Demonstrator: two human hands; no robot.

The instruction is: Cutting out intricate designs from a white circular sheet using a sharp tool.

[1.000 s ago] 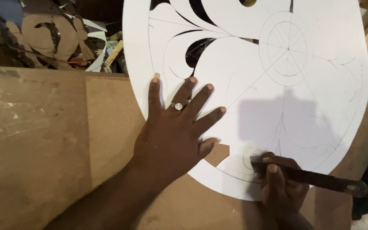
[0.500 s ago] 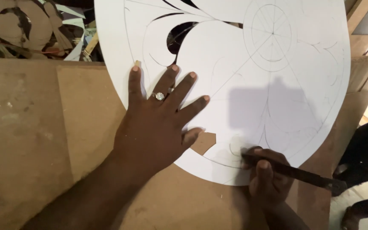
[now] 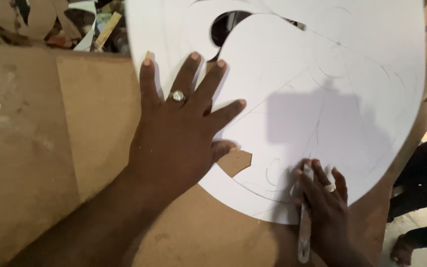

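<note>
Across the upper right and centre of the frame, a large round white sheet [image 3: 322,99] is laid on a brown board worktop [image 3: 40,148]; faint pencilled curves are marked over it, and cut-out openings are seen — one dark at the top centre, one small at the lower left edge. Left hand [image 3: 179,133]: pressed flat on the sheet's left edge, fingers spread, a ring [image 3: 177,95] worn. Right hand [image 3: 324,207]: at lower right, fingers closed around a slim cutting tool [image 3: 305,232], its tip set on the sheet near the bottom edge. Offcuts [image 3: 50,22] are heaped at upper left — dark clothing at the right margin.
</note>
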